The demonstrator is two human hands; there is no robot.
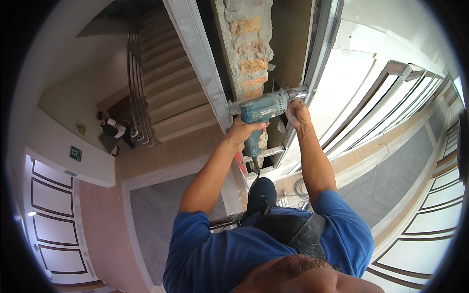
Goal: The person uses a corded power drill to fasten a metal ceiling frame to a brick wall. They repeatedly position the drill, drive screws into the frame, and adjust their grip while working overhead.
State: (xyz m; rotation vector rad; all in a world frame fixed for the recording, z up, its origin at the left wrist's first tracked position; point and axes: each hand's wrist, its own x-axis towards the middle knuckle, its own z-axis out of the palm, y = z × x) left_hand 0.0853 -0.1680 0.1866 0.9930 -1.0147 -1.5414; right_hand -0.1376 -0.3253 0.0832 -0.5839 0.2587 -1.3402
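A teal corded power drill [264, 108] is held level, its chuck pointing right against a grey metal stud [320, 56]. My left hand [242, 132] is wrapped round the back of the drill and the top of its handle, the thumb lying across it. Close under the chuck, my right hand [298, 115] is closed with its fingers bent by the stud. Whatever it pinches, if anything, is hidden. A second metal stud [198, 58] stands left of the drill, and a short metal crosspiece [235, 106] runs behind the tool.
Rough brick and mortar [251, 49] fill the gap between the studs. Stairs [178, 88] with a metal handrail [134, 83] lie to the left, where another person [115, 128] is below. The drill's cord [256, 168] hangs down; a coiled cable [301, 188] lies on the floor.
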